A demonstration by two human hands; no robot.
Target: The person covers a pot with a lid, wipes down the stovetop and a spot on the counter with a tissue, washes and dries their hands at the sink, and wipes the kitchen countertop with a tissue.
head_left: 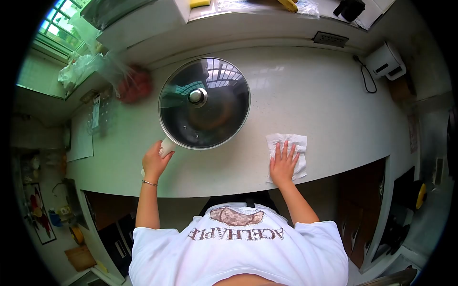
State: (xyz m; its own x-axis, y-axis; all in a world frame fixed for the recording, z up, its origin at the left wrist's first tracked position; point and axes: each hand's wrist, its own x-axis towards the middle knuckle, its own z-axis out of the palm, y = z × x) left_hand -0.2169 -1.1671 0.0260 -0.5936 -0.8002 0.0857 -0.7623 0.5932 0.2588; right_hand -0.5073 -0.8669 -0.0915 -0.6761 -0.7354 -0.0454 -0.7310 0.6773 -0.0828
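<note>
A large pan with a clear glass lid (214,124) stands on the pale countertop (324,124), its light-coloured handle (167,147) pointing toward me at the lower left. Around that handle my left hand (155,162) is closed. The lid's round metal knob (196,97) faces up, and window reflections cover much of the glass. To the right of the pan, my right hand (284,164) lies flat with fingers spread on a white paper towel (299,143). The towel rests on the counter near its front edge.
A plastic bag with red contents (133,85) sits left of the pan, with a clear plastic container (98,117) nearby. A white appliance (385,62) with a black cord is at the back right. A ledge with a yellow sponge (199,3) runs along the back.
</note>
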